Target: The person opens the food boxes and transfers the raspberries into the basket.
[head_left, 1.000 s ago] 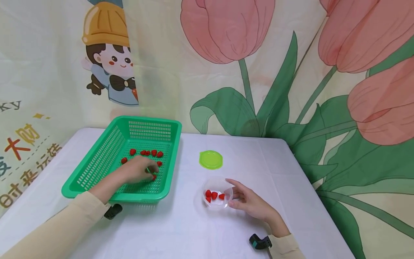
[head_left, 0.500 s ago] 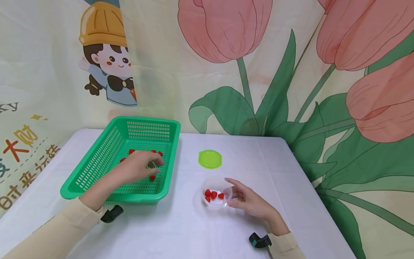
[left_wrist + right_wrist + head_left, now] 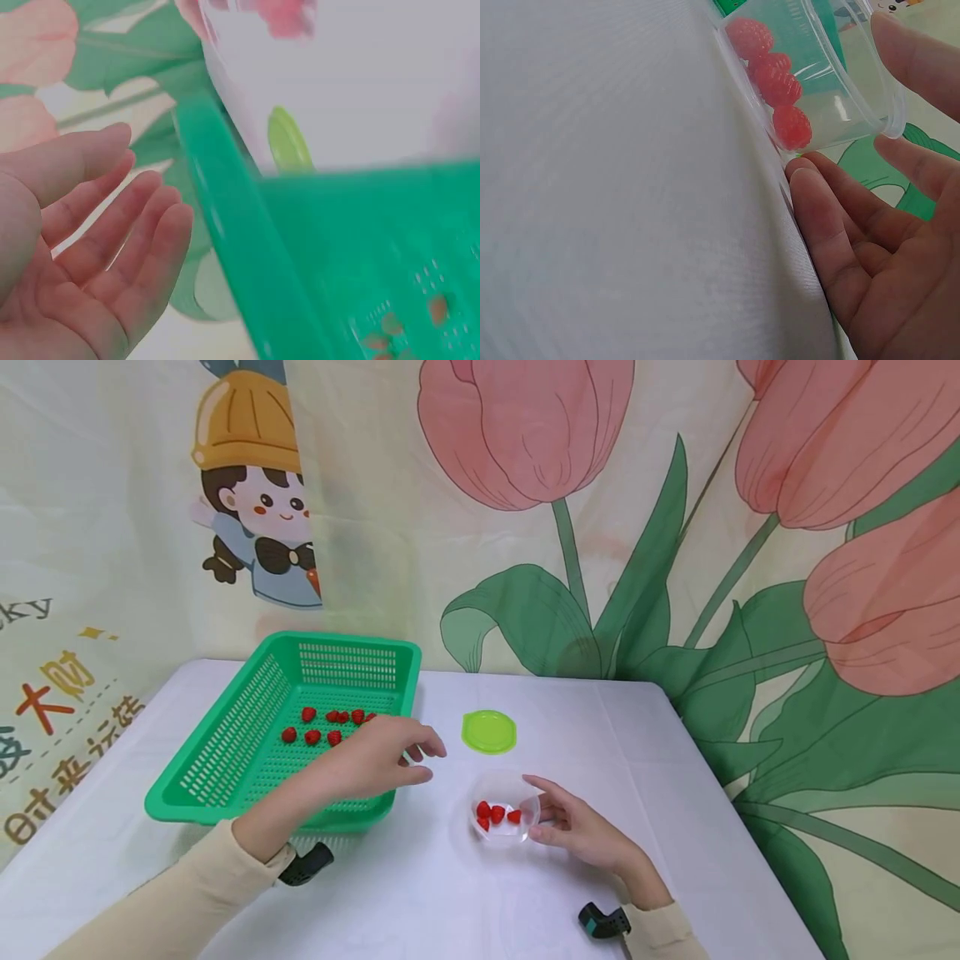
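My left hand (image 3: 378, 756) is over the right rim of a green plastic basket (image 3: 217, 735), its fingers loosely stretched and the thumb apart from them. Nothing shows between them in the left wrist view. Inside the basket lie several red raspberries (image 3: 312, 737), a few of them hidden behind the hand. My right hand (image 3: 573, 822) holds a clear plastic cup (image 3: 504, 787) from its right side, thumb and index finger at the rim. Several raspberries (image 3: 778, 84) rest at the bottom of this cup.
A light green round lid (image 3: 489, 732) lies flat on the white-covered table (image 3: 592, 735), behind the cup. Behind the table hangs a printed cloth (image 3: 367, 527) with tulips and a cartoon figure. A black strap device (image 3: 603, 921) is on each wrist.
My left hand has lifted from the raspberries inside the basket and moved right, to its rim. The right hand and the cup have stayed in place.
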Action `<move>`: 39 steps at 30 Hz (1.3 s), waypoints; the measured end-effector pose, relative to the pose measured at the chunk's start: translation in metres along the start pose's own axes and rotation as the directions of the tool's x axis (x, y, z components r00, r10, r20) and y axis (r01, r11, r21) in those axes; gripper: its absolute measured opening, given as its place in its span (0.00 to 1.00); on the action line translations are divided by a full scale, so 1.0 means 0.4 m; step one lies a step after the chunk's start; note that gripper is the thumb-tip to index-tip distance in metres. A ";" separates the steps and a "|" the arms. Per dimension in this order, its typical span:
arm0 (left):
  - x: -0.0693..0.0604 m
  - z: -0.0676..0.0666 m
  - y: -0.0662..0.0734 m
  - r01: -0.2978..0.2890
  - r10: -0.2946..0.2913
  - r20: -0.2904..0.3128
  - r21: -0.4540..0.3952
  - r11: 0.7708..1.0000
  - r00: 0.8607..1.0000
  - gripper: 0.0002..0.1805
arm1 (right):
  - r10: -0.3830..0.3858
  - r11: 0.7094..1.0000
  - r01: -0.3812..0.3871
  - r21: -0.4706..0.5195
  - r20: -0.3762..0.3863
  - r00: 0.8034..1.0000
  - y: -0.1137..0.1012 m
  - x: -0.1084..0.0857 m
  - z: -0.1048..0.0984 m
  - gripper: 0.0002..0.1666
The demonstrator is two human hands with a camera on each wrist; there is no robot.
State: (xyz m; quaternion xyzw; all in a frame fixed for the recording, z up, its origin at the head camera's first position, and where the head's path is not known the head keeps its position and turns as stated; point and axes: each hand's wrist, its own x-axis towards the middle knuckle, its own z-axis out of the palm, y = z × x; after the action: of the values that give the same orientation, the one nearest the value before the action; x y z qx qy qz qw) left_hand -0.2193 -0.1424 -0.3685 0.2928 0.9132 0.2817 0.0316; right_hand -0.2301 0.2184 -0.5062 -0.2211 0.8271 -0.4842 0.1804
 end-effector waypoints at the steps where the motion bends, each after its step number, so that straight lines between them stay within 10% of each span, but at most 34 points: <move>1: 0.005 0.008 0.009 -0.009 0.009 0.009 -0.009 1.000 1.000 0.14 | 0.000 1.000 0.000 0.001 0.000 1.000 0.000 0.000 0.000 0.47; 21: 0.116 0.173 0.059 -0.089 0.098 0.095 -0.093 0.992 0.991 0.10 | 0.007 1.000 -0.007 -0.006 0.000 1.000 0.002 0.000 0.000 0.46; 39: 0.149 0.245 0.089 -0.059 0.071 0.149 -0.083 0.995 0.986 0.12 | -0.022 0.999 0.022 0.036 0.020 1.000 0.003 -0.003 -0.003 0.46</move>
State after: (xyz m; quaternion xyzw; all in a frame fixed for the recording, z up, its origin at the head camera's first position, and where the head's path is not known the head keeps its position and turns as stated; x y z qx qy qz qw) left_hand -0.2283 -0.0372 -0.4256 0.3414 0.8864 0.2952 0.1031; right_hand -0.2299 0.2207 -0.5067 -0.2318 0.8141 -0.4985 0.1871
